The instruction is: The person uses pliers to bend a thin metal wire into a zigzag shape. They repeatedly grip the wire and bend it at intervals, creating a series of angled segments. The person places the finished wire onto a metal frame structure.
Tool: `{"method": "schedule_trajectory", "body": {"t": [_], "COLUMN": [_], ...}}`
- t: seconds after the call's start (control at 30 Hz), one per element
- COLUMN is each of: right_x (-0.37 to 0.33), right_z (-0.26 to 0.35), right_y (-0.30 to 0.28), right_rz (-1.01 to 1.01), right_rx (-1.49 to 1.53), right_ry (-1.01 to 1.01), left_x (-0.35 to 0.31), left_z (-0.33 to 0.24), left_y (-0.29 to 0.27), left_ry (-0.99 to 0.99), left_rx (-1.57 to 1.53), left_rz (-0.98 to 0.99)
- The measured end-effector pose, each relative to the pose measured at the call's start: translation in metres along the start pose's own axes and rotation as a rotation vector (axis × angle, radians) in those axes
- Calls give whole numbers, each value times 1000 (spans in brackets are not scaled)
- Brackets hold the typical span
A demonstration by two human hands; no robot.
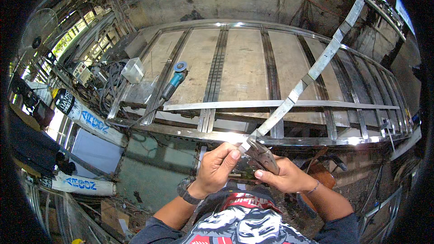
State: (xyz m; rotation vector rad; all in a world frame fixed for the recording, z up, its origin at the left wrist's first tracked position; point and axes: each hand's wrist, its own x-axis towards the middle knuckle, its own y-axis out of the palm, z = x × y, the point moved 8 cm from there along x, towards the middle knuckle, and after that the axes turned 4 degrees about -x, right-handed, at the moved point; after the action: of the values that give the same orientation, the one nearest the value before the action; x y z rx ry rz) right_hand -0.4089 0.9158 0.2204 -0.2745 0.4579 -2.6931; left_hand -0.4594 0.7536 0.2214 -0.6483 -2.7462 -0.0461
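Note:
A long, grey, flat metal strip [312, 74] with several kinks and dark bands slants from my hands to the upper right, over the metal frame [212, 81]. My left hand [216, 169], with a black watch on its wrist, is closed on the strip's near end, thumb on top. Close beside it, my right hand [285, 175] grips a dark grey, scuffed, flat metal piece [264, 154]. That piece meets the strip's near end; whether the two are joined I cannot tell.
On the frame lie a teal angle grinder [175, 82] and a thin flat bar [271, 104]. A clear plastic box [133, 71] stands at its left end, near tangled cables [108, 88]. White gas cylinders [97, 119] are at left. A clamp [386, 125] sits at the right edge.

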Motion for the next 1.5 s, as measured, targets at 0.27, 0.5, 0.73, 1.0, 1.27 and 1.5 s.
{"method": "schedule_trajectory", "body": {"t": [0.27, 0.5, 0.73, 1.0, 1.27, 1.5], "right_x": [-8, 2, 11, 15, 11, 32], "right_z": [-5, 15, 4, 6, 2, 6], "right_y": [-5, -1, 3, 8, 24, 2], "right_rz": [89, 120, 160, 141, 161, 189], "right_rx": [112, 289, 394, 511, 734, 167], "right_ry": [420, 375, 359, 484, 552, 398], "left_x": [6, 23, 37, 41, 39, 39], "left_z": [23, 38, 42, 42, 53, 60], "left_y": [7, 8, 12, 15, 13, -3], "left_ry": [-123, -58, -64, -39, -60, -125], "left_rx": [-222, -435, -430, -503, -556, -443], "left_rz": [1, 39, 117, 87, 36, -83]}}
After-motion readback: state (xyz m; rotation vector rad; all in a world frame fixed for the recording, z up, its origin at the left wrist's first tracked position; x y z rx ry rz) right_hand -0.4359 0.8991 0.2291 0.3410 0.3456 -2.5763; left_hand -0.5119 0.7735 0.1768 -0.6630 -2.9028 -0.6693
